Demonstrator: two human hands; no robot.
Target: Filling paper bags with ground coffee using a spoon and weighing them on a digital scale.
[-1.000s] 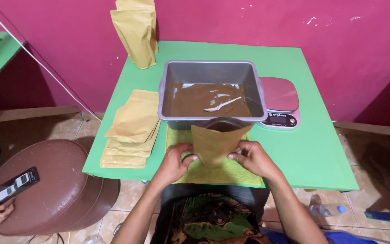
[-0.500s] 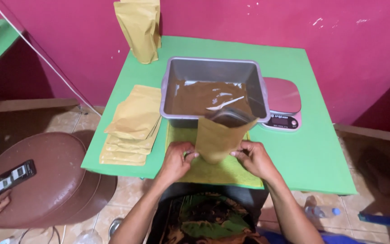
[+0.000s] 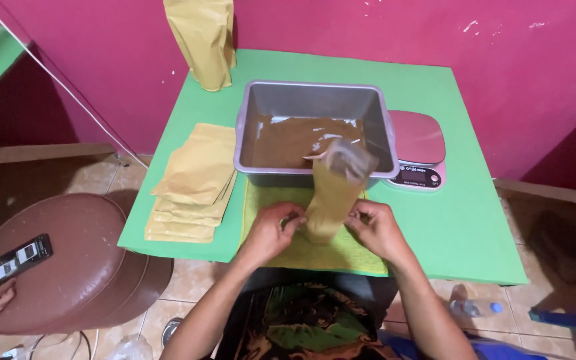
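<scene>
Since a second ago the kraft pouch [image 3: 331, 200] has been stood upright on the yellow cloth [image 3: 315, 250], just in front of the grey tray [image 3: 248, 133]. Both hands pinch its base, left hand [image 3: 271, 230] and right hand [image 3: 376, 228], each grip narrow on the paper. Pressing the bottom corners evenly should keep it standing. Its mouth is blurred, so perhaps open. Right of the tray, the scale [image 3: 416, 148] is partly hidden.

Kraft pouches, a scale display, a phone screen

Both hands pinch an upright tan pouch [image 3: 331, 200]; flat pouches [image 3: 195, 180] lie left, scale display [image 3: 411, 175] just right.
</scene>
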